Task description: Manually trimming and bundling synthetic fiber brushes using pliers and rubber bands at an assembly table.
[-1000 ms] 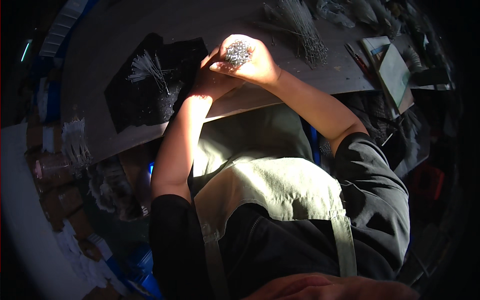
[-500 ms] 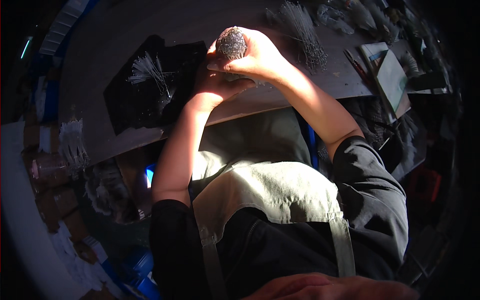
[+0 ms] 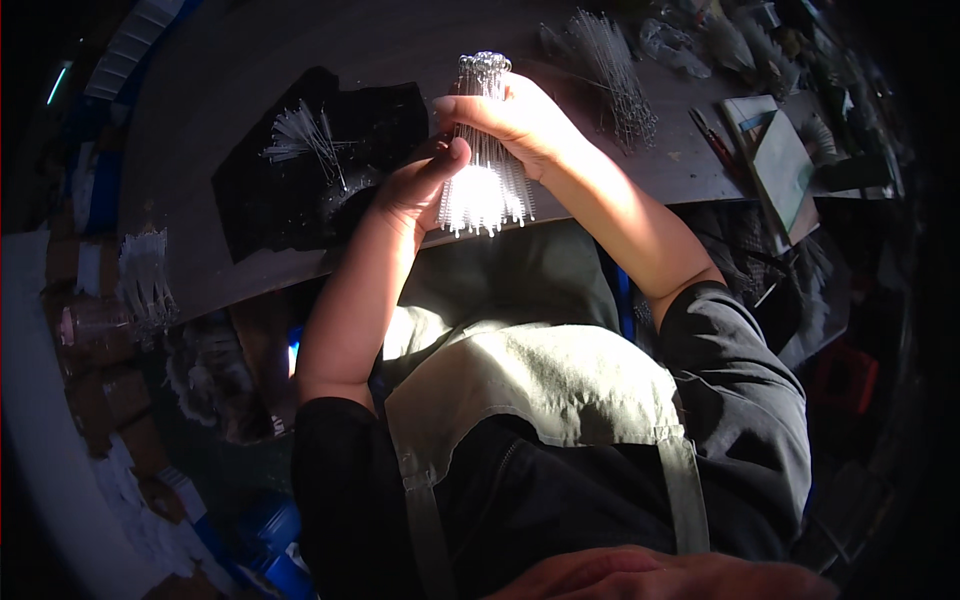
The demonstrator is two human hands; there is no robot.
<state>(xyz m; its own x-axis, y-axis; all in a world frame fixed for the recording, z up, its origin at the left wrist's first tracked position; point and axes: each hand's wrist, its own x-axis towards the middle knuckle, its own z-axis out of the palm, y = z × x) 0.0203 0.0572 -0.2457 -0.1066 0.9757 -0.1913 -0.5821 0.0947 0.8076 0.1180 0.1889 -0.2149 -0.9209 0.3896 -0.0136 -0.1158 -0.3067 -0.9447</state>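
A thick bundle of thin wire brushes (image 3: 480, 130) is held in both my hands over the near edge of the table. Their looped wire ends point away from me, and their white bristle ends fan out toward me in bright sunlight. My right hand (image 3: 520, 118) wraps round the wire stems from the right, its thumb across them. Cupped at the bundle's left side is my left hand (image 3: 418, 182), thumb up against the stems; its other fingers are partly hidden. A few similar loose brushes (image 3: 305, 135) lie left of my hands on a black sheet (image 3: 255, 200).
More wire brushes (image 3: 612, 75) lie in a pile at the back right, and another bunch (image 3: 147, 275) is at the table's left edge. Right of me are a notebook (image 3: 785, 165) and pen-like tools (image 3: 712, 135). Clear plastic bags (image 3: 675, 45) sit at the far right.
The bundle has tilted from pointing its looped ends up at me to lying lengthwise, so stems and bristles now show. My left hand has shifted to its left side.
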